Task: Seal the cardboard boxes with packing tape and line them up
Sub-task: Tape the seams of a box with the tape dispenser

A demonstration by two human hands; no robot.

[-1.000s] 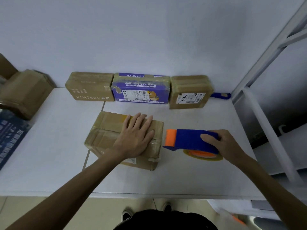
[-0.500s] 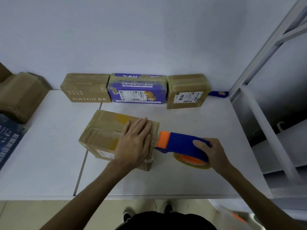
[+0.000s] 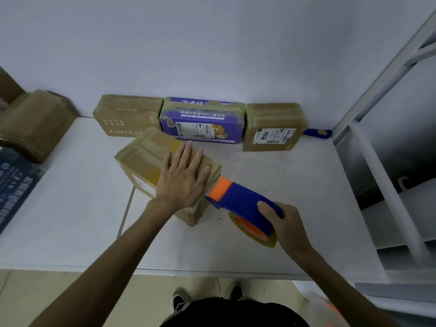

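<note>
A taped brown cardboard box (image 3: 146, 159) lies at an angle in the middle of the white table (image 3: 70, 208). My left hand (image 3: 182, 175) presses flat on its top with fingers straight. My right hand (image 3: 286, 226) grips the blue tape dispenser (image 3: 243, 199), whose orange front end touches the box's right edge. The tape roll (image 3: 256, 232) hangs under the dispenser. Against the back wall stand three boxes in a row: a brown KIMTRUE box (image 3: 122, 116), a purple box (image 3: 203, 122) and a brown labelled box (image 3: 273, 126).
More brown boxes (image 3: 33, 123) and a dark blue printed package (image 3: 14, 185) sit at the left. A blue tool (image 3: 317, 133) lies in the back right corner. A white metal shelf frame (image 3: 387, 190) borders the table's right side.
The box has been turned so its near end swings towards me. The dispenser has moved left and its orange end now meets the box's right edge. My left hand stays flat on top.
</note>
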